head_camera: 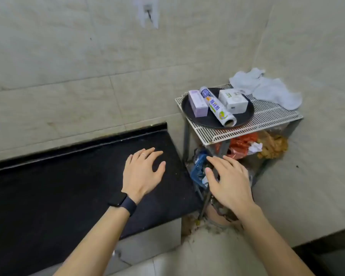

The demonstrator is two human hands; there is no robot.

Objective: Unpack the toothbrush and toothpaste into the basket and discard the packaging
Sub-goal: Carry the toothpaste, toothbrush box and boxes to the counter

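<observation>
- Looking down from the head view: both bare hands out in front, palms down, fingers spread wide, neither holding anything.
- Left hand (142,172) hovers over the black stone countertop (68,186), near its right end; thin ring on one finger, dark smartwatch with navy strap (122,202) on the wrist.
- Right hand (228,181) sits just right of the counter edge, over the gap beside the rack; fingers loose and splayed, nothing gripped.
- White wire rack shelf (267,116) stands in the tiled corner, right of the counter.
- Round black tray (245,114) rests on the rack top, carrying three items, all unopened from what shows.
- Pale purple rectangular carton (197,103) lies at the tray's left side.
- White printed roll with open cardboard core (217,108) lies diagonally in the middle, touching the purple carton.
- White square box with green print (233,100) sits at the tray's right, just beside the roll.
- Cannot tell which pack is toothbrush or toothpaste; print too small.
- Crumpled white cloth (267,88) lies on the rack's back right corner, beside the tray.
- Under the rack: blue packet (198,168) partly hidden by right-hand fingers, red plastic wrapper (241,144), brownish crumpled bag (273,146).
- Beige wall tiles (68,66) behind everything.
</observation>
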